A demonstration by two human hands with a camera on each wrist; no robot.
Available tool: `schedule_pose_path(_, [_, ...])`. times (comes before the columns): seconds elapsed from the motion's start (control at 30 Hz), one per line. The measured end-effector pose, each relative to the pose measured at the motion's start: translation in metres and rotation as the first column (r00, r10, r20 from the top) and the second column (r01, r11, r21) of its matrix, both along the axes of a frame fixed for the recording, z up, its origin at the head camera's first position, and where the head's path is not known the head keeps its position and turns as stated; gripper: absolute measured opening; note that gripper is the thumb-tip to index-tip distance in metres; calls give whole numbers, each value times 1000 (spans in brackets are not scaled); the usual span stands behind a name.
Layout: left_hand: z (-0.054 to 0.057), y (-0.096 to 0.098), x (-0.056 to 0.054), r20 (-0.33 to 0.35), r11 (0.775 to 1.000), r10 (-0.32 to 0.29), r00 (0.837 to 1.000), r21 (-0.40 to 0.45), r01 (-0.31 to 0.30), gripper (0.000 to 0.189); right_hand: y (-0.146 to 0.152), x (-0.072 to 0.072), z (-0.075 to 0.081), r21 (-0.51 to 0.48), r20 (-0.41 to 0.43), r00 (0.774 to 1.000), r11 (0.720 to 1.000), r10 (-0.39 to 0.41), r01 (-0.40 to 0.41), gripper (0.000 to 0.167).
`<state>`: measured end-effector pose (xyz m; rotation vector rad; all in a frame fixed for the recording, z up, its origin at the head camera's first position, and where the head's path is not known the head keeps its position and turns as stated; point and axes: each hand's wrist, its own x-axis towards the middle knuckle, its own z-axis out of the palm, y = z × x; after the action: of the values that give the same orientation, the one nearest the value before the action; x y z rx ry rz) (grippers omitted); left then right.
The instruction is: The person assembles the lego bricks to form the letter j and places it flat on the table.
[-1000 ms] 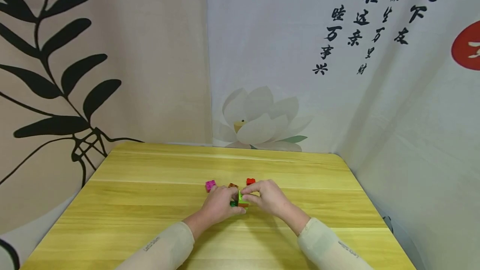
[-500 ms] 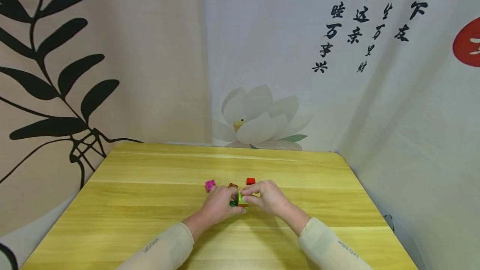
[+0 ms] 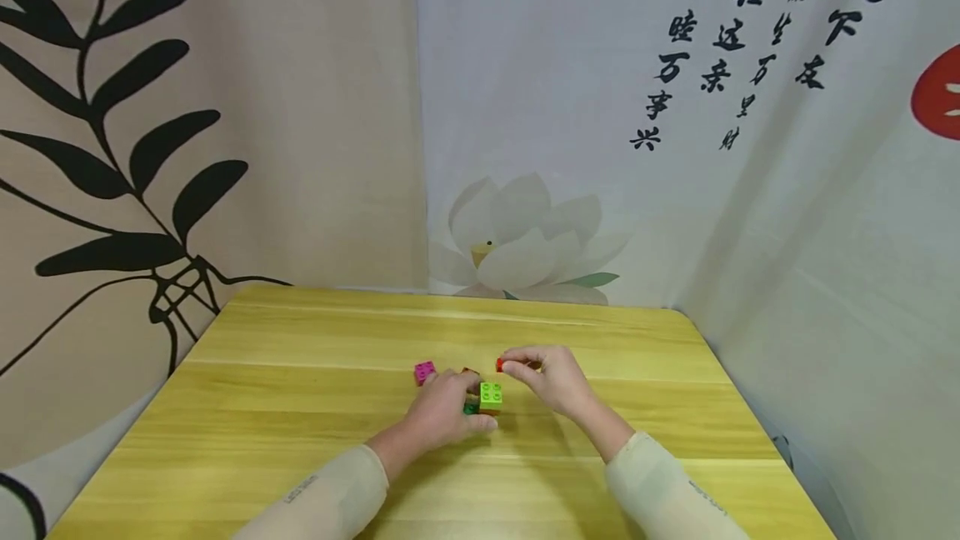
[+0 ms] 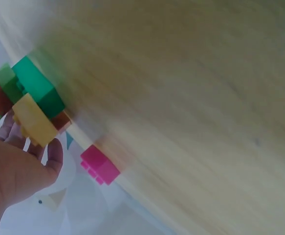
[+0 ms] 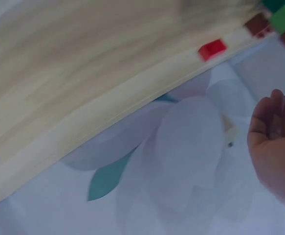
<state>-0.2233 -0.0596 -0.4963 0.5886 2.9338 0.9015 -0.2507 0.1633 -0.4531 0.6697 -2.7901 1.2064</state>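
At lower centre, the left hand (image 3: 442,408) grips a brick stack (image 3: 491,397). The right hand (image 3: 553,375) is at a red brick (image 3: 499,365); whether pinching it, I cannot tell.

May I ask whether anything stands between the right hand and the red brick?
Nothing visible does: in the head view the right hand has its fingertips right at the red brick, contact unclear. The lime-topped stack sits nearer the person, out of the way.
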Motion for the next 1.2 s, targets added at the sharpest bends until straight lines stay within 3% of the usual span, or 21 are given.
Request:
schedule_pose_path(0.13, [4,-8,3,15,999,8,1000,34,-8,66,10,-17,-6,32,39,991,991,-131,130,13])
schedule_pose_path(0.3, [0,-28,9,43,996,15,999,84,-18,60,16,-32,-27,64,82,983,985,-162,157,9])
schedule_pose_path(0.43, [-5,-44,12,54,994,49,997,99,-54,55,7,-39,-38,63,97,990,993,-101,95,11])
schedule_pose_path(0.53, [-6,-51,12,39,994,44,998,97,-47,53,-6,-41,-39,54,86,996,998,-21,16,14])
schedule_pose_path(0.8, [-6,-46,11,2,996,7,1000,84,-7,53,-35,-49,-42,120,83,991,986,104,-113,16])
schedule_pose_path(1.0, [-6,-43,10,1,997,9,1000,71,-9,50,-37,-52,-43,139,97,987,980,126,-139,9])
schedule_pose_path(1.2, [-6,-45,10,1,998,28,1000,63,-28,50,-37,-52,-45,176,52,993,978,106,-113,10])
